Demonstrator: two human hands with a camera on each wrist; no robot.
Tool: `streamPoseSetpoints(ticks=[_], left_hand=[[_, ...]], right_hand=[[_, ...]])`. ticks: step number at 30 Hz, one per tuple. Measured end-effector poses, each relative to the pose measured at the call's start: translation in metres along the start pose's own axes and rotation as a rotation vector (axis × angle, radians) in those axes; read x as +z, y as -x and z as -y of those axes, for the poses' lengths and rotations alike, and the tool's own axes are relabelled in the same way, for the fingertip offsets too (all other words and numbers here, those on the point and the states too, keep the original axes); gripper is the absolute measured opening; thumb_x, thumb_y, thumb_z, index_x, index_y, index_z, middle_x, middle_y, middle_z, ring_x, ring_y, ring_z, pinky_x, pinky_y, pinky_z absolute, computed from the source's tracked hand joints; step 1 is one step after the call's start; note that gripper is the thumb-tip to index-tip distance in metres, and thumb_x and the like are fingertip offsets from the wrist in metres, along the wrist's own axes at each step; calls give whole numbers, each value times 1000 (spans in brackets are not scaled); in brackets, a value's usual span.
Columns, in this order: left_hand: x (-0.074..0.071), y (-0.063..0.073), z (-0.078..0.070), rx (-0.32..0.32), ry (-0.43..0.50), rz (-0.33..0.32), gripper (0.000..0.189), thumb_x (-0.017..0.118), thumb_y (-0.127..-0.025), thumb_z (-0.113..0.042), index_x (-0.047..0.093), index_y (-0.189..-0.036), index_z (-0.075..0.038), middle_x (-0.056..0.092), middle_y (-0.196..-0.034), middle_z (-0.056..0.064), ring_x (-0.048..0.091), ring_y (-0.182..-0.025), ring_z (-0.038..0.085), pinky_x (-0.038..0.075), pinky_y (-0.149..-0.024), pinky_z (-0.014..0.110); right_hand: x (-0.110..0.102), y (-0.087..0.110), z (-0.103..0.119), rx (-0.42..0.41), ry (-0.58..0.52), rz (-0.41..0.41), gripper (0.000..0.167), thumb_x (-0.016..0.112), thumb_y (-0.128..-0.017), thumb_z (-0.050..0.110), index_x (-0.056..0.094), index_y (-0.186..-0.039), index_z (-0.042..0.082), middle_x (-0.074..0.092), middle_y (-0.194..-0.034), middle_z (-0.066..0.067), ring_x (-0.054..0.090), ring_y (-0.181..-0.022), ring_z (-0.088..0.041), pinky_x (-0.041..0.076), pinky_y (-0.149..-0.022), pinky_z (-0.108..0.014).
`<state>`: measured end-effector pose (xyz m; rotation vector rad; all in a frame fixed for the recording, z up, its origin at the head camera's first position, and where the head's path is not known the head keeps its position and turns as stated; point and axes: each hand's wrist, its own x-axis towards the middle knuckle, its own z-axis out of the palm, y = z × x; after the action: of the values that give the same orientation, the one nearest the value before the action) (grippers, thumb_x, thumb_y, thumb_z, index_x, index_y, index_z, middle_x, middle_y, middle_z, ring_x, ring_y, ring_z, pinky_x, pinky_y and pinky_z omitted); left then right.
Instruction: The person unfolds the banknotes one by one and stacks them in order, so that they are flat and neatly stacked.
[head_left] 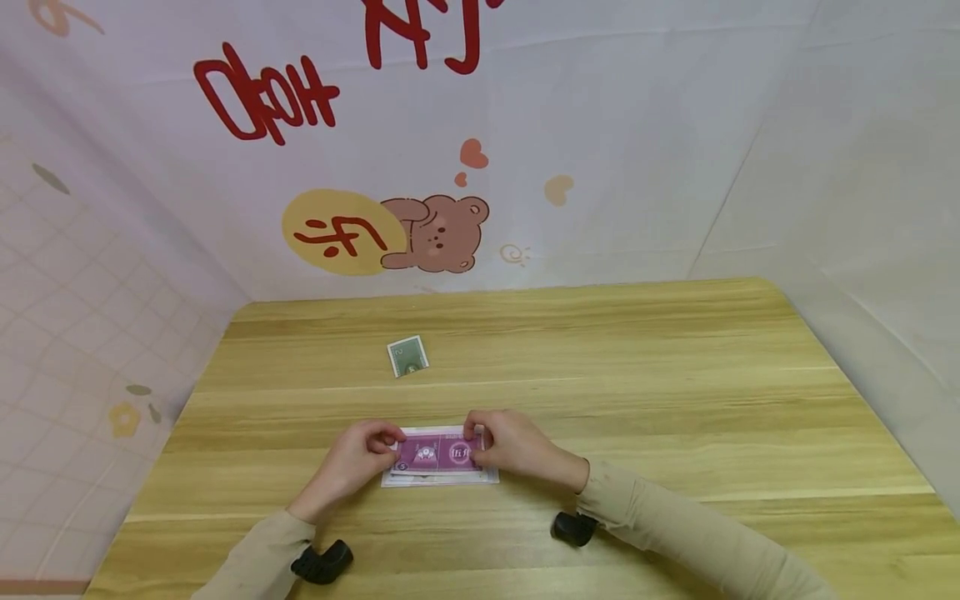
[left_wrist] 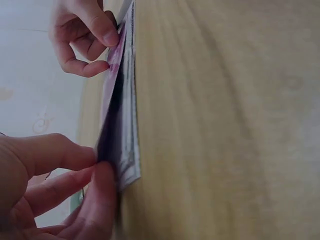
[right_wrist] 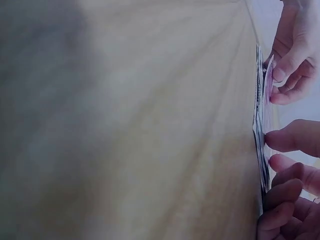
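A purple banknote (head_left: pixel 426 454) lies over a small stack of white-edged notes (head_left: pixel 442 480) near the front of the table. My left hand (head_left: pixel 351 457) pinches its left end between thumb and fingers. That end is raised off the stack, as the left wrist view shows with the dark gap under the banknote (left_wrist: pixel 111 95). At the other end, the curled thumb and index finger of my right hand (head_left: pixel 521 447) hold the banknote close down on the stack. What is printed on the lower notes is mostly hidden.
Beyond the hands lies a small green note piece (head_left: pixel 407 357) on the wooden table (head_left: pixel 637 375). A printed cloth (head_left: pixel 615 150) hangs behind the table's far edge. Black wrist straps (head_left: pixel 322 562) sit under both forearms.
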<state>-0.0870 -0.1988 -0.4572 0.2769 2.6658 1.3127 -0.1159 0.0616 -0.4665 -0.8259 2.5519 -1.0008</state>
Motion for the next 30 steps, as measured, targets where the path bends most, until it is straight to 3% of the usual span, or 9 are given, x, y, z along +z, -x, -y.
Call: streamPoseSetpoints(ticks=[4, 7, 15, 20, 24, 30], left_hand=[[-4, -4, -1, 49, -50, 60, 15, 67, -77, 6, 70, -91, 1, 60, -78, 2, 52, -64, 12, 44, -57, 23], [-8, -8, -1, 43, -54, 103, 12, 65, -80, 3, 69, -91, 0, 54, -74, 0, 47, -61, 12, 39, -54, 23], [-17, -22, -1, -6, 89, 183, 13, 59, -89, 2, 66, -100, 5, 57, -78, 7, 52, -64, 18, 45, -54, 24], [-24, -35, 0, -35, 166, 123, 17, 57, -92, 2, 62, -107, 9, 64, -95, 18, 62, -78, 26, 55, -65, 33], [-30, -47, 2, -19, 114, 64, 19, 57, -93, 0, 62, -109, 9, 65, -103, 22, 63, -86, 30, 54, -72, 36], [-40, -63, 7, -3, 79, 27, 22, 58, -93, -2, 62, -111, 9, 65, -103, 23, 62, -90, 31, 51, -75, 35]], right_hand=[[-2, -2, 0, -2, 16, 8, 19, 77, -77, 10, 65, -92, 13, 53, -67, 8, 46, -57, -6, 39, -50, -21], [-5, -4, -2, -42, 3, 23, 15, 76, -78, 9, 67, -91, 11, 53, -66, 8, 46, -56, -5, 40, -50, -21], [-16, -20, -7, -135, -74, 83, 5, 67, -85, 3, 68, -86, 8, 54, -65, 8, 47, -58, -2, 41, -54, -20], [-21, -34, -8, -143, -113, 66, 4, 66, -87, 2, 68, -85, 5, 57, -67, 7, 50, -60, -4, 44, -57, -21], [-23, -44, -8, -142, -100, 61, 5, 65, -85, 1, 68, -86, 6, 59, -70, 6, 52, -64, -6, 46, -60, -22], [-25, -60, -7, -156, -39, 41, 5, 65, -85, 1, 67, -88, 3, 58, -71, 3, 51, -66, -7, 45, -61, -22]])
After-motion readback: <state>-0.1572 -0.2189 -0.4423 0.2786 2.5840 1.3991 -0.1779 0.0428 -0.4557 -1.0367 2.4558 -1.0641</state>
